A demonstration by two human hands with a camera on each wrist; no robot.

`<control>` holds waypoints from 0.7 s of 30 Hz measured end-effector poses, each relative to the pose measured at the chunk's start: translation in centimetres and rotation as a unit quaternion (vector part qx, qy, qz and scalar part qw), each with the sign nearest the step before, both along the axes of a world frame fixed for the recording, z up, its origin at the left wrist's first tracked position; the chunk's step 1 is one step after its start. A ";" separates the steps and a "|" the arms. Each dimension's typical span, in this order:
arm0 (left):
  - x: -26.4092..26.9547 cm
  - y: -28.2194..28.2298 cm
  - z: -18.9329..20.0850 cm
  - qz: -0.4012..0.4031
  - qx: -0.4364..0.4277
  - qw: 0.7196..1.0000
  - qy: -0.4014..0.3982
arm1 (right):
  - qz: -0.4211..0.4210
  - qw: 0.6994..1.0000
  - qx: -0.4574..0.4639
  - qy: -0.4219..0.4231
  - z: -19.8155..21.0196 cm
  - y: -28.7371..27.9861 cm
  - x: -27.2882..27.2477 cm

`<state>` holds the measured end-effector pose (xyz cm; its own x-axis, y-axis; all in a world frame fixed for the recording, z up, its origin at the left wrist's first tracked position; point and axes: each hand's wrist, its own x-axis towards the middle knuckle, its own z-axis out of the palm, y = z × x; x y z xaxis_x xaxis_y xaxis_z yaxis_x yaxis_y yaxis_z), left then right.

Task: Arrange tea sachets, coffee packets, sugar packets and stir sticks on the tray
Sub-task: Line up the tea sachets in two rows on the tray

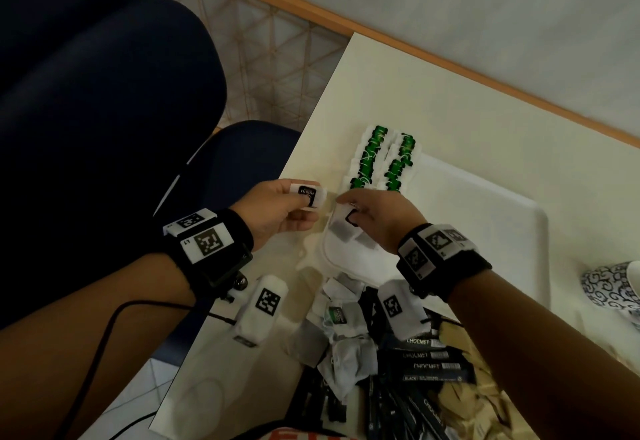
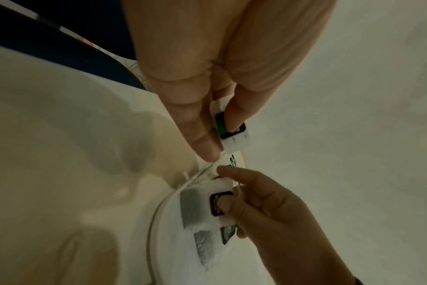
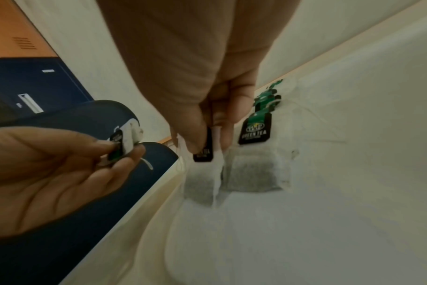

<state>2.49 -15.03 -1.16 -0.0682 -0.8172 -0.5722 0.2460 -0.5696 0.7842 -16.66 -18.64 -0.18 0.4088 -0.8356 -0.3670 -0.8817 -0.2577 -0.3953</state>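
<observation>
Pinching one tea sachet (image 1: 311,196) in left hand (image 1: 277,211), another (image 3: 202,173) in right hand (image 1: 377,218) over tray (image 1: 502,218); strings may tangle; laid row (image 1: 381,159) may be disturbed.

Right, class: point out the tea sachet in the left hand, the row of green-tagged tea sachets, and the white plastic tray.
tea sachet in the left hand (image 1: 310,195), head view, its dark tag.
row of green-tagged tea sachets (image 1: 372,155), head view, green tags.
white plastic tray (image 1: 485,218), head view, bare floor.
</observation>
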 end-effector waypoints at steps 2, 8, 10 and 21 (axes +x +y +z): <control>0.1 0.0 -0.1 -0.011 0.007 1.000 -0.014 | -0.018 1.000 -0.001 -0.015 0.0 -0.5 0.1; -0.6 -0.1 -0.7 -0.004 0.024 0.998 -0.050 | -0.028 0.991 -0.085 -0.103 -0.2 -0.4 -0.4; -1.0 -0.2 -0.7 0.002 0.026 0.998 -0.064 | -0.035 0.980 -0.112 -0.163 -0.1 0.4 -0.6; -3.2 0.2 0.2 -0.057 0.029 0.997 -0.043 | 0.016 0.970 -0.179 -0.163 -0.3 2.6 -1.5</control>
